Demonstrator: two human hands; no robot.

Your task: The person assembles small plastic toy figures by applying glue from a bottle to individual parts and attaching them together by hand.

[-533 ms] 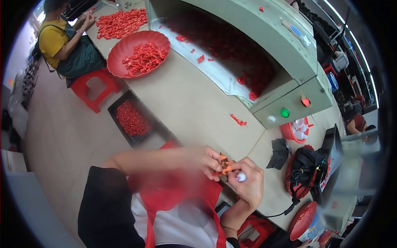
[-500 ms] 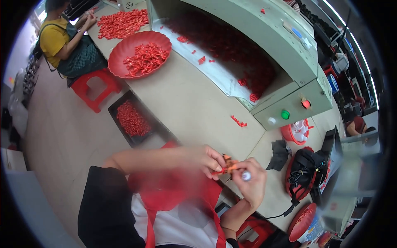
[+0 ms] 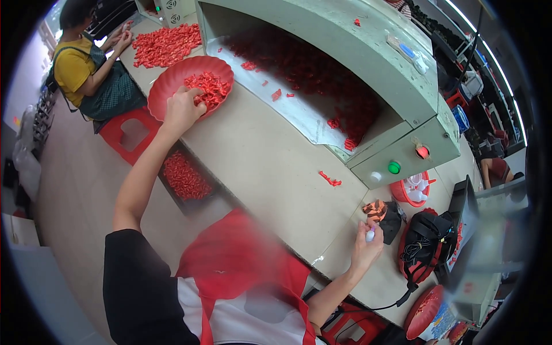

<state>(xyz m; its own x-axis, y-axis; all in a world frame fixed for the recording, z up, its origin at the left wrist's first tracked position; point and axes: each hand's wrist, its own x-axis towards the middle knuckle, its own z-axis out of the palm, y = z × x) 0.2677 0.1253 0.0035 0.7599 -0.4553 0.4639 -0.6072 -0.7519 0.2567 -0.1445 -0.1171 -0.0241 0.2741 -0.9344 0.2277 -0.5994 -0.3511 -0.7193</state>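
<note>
My left hand (image 3: pixel 184 108) reaches into a scalloped red bowl (image 3: pixel 164 86), its bent fingers closed at a heap of small shiny red pieces (image 3: pixel 211 86). Exactly which piece lies between the fingertips is partly hidden. On the right, my right hand (image 3: pixel 367 248) is closed around a small white bottle (image 3: pixel 370 235) with a purplish tip. Just beyond its fingertips, a crumpled orange-and-black piece (image 3: pixel 375 209) rests against a black cloth (image 3: pixel 393 223) on the table.
An open-fronted pale green cabinet (image 3: pixel 322 34) with red pieces inside stands along the table's far side. One red piece (image 3: pixel 329 179) lies before it. A red basket (image 3: pixel 415 198) with white bottles sits right. A dark bin (image 3: pixel 187 175) is below left; a seated person (image 3: pixel 77 69) works beyond.
My left hand has gone from the middle to the bowl at far left. My right hand has moved right with the bottle. The orange-and-black piece now lies by the black cloth.
</note>
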